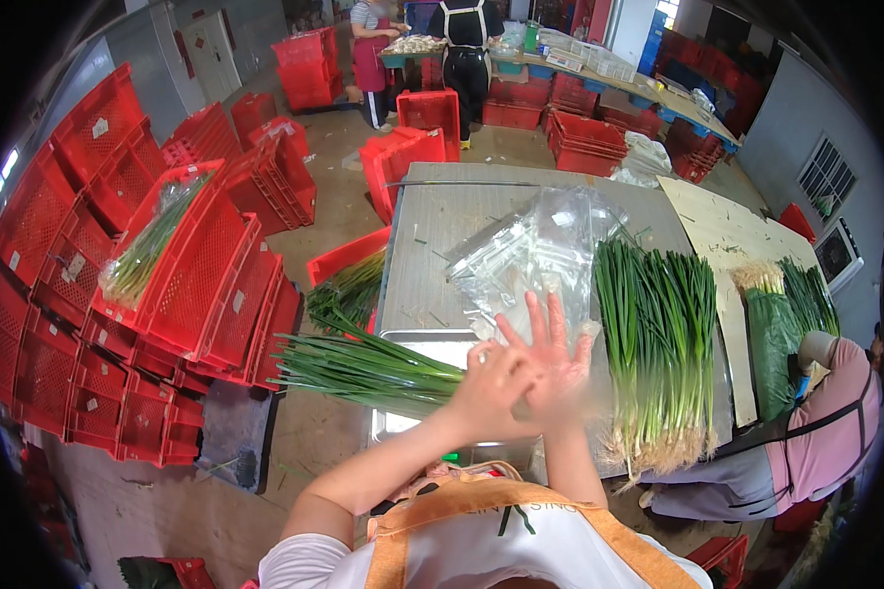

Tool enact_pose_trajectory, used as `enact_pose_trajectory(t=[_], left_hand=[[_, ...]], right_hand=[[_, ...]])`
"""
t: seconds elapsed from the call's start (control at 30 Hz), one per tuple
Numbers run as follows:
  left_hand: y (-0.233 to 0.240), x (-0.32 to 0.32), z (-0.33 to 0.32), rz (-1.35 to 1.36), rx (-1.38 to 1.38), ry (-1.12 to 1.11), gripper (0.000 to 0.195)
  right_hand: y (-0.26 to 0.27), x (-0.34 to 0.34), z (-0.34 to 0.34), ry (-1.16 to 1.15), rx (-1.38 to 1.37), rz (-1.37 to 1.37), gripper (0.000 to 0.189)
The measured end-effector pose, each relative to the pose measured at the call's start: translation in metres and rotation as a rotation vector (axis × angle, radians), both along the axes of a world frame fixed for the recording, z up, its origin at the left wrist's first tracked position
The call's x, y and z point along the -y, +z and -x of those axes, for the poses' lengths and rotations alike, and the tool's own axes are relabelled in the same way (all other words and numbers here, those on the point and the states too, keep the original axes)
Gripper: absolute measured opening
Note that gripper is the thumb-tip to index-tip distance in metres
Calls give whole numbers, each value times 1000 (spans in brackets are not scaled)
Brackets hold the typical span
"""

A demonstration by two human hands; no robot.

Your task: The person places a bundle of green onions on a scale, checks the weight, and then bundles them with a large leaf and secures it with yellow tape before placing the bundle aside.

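Observation:
My right hand (552,361) is raised, palm showing and fingers spread, holding nothing. Pale, blurred film shows near some of its fingertips. My left hand (492,384) has its fingers bent against the right palm; whether it pinches anything is unclear. Beneath the hands is a shiny metal tray (392,427). Across it lies a bunch of spring onions (368,368), green leaves pointing left, its other end hidden behind my left hand and forearm. Clear plastic bags (538,235) lie just beyond my fingers. To the right, more spring onions (656,331) lie in a row, roots towards me.
Red plastic crates (191,272) stand stacked at left, one holding bagged spring onions (158,243). A crate of greens (350,287) touches the table's (420,287) left side. A co-worker (818,434) bends at right beside a green-wrapped bundle (770,346). Two people stand at the back.

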State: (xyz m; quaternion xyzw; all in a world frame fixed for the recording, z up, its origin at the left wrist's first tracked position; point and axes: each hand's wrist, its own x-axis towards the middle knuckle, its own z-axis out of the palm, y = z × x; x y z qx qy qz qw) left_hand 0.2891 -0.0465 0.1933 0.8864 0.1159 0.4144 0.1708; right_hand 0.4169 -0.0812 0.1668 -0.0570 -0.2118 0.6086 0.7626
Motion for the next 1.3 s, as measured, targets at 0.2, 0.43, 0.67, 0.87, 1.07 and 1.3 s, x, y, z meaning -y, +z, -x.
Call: enact_pose_trajectory(t=[0.2,0.43,0.67,0.87,1.07,1.3], left_hand=[[-27,16,-13,-29,-28,-124,16],[-35,20,-15,-9,-80,-347,10],[-39,19,-16,34,-167,-402,10],[-39,8,-12,-5,-176,-262,23],[5,-6,-20,-90,17,245,43],[-11,-17,-23,-184,-94,168,11]], right_hand=[[-14,-13,-5,-76,136,165,83],[-16,-18,-18,-220,157,279,91],[-24,-19,-42,-417,373,168,95],[-1,-26,-28,-889,1565,483,71],[2,-37,-17,-785,2505,514,64],[-12,-40,-2,-711,2668,565,80]])
